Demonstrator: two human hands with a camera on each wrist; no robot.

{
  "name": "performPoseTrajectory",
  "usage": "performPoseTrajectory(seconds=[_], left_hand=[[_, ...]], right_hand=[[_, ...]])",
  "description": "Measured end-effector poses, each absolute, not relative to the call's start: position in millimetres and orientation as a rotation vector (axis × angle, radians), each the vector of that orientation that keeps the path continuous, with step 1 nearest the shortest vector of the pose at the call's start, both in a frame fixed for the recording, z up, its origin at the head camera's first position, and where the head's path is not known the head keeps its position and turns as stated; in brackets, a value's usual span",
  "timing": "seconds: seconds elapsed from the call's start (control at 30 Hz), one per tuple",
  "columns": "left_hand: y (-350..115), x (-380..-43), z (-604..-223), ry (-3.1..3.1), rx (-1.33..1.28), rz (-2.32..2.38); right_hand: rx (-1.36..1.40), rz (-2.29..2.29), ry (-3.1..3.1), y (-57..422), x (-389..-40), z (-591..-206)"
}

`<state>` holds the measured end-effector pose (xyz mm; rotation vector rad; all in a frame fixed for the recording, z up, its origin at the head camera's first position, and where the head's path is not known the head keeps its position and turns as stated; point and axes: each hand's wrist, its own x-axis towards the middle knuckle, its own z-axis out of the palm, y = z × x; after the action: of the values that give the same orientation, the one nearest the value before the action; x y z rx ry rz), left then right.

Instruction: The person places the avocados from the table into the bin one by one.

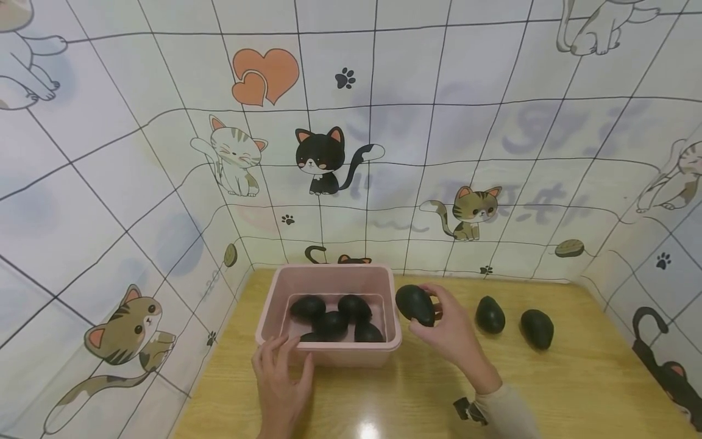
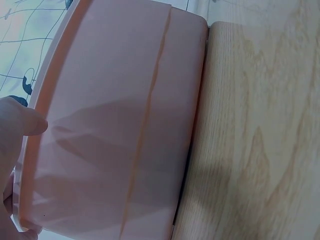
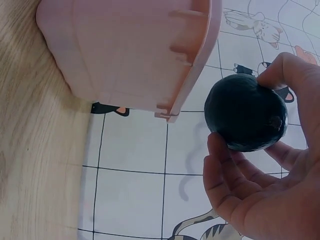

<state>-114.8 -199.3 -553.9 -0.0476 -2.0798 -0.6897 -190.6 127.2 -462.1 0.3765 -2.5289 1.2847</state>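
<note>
My right hand [image 1: 452,332] holds a dark green avocado [image 1: 415,304] between thumb and fingers, raised just beside the right rim of a pink plastic bin [image 1: 351,355]. In the right wrist view the avocado [image 3: 245,114] shows its stem end, with the bin's outer wall [image 3: 120,50] to its left. My left hand [image 1: 282,381] grips the bin's front left rim, its thumb [image 2: 32,122] on the outer side of the lip. Inside the bin lie several avocados [image 1: 331,325], the nearest partly hidden by the front rim.
Two more avocados, one upright-looking [image 1: 490,315] and one farther right [image 1: 537,329], lie on the wood-grain table [image 1: 406,402] to the right of my right hand. A cat-printed tile-patterned covering [image 1: 400,134] rises behind the table and along both sides.
</note>
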Motion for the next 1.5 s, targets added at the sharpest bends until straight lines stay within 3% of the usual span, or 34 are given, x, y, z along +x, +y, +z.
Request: performPoseTrajectory(seconds=[1.5], left_hand=[[-198.6, -111.7, -557.3, -2.136, -0.002, -0.733]], right_hand=[[0.455, 1.350, -2.510, 92.5, -183.8, -463.4]])
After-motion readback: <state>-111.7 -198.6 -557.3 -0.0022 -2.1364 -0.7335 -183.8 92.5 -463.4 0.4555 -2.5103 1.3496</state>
